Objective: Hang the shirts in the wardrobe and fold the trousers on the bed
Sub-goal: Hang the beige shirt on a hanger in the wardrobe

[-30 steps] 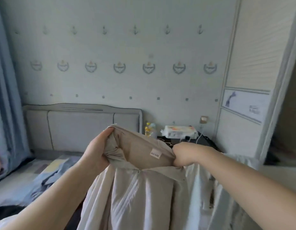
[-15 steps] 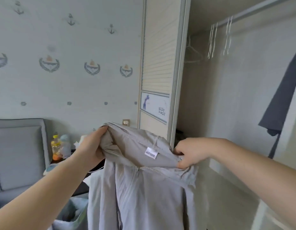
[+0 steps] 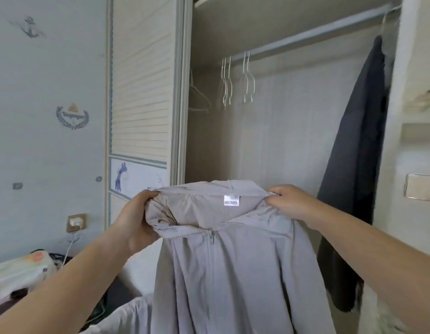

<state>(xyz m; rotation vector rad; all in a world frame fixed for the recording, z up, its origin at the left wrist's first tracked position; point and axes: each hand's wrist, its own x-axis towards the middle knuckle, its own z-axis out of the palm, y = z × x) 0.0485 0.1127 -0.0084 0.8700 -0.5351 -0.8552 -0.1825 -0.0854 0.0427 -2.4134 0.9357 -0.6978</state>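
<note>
Left hand (image 3: 134, 220) clenched on the left side of the shirt (image 3: 223, 268) collar, fingers buried in bunched fabric and mostly hidden. Right hand (image 3: 287, 202) pinching the right side of the collar, fingertips tucked behind the cloth edge. Shirt held up in front of the open wardrobe (image 3: 276, 131), zipped at the front, a white label (image 3: 231, 200) showing inside the neck; print on it too small to read surely. Lower part of the shirt cut off by the bottom edge, sleeves hard to separate from the body folds.

Inside the wardrobe, a rail (image 3: 313, 34) running up to the right, its far end lost behind the frame. Empty white hangers (image 3: 235, 80) hanging from it in two close groups, count unclear; another faint hanger (image 3: 199, 97) in the shadow at left, barely visible. Dark garment (image 3: 354, 165) hanging at the right end of the rail, its hanger hidden, its hem partly covered by the right forearm.

Sliding door (image 3: 141, 92) pushed to the left of the opening. Wall socket (image 3: 76, 222) with a plug and white cable at lower left. Blurred clutter in the bottom left corner, partly behind the left forearm, impossible to identify. Neither bed nor trousers clearly recognisable.
</note>
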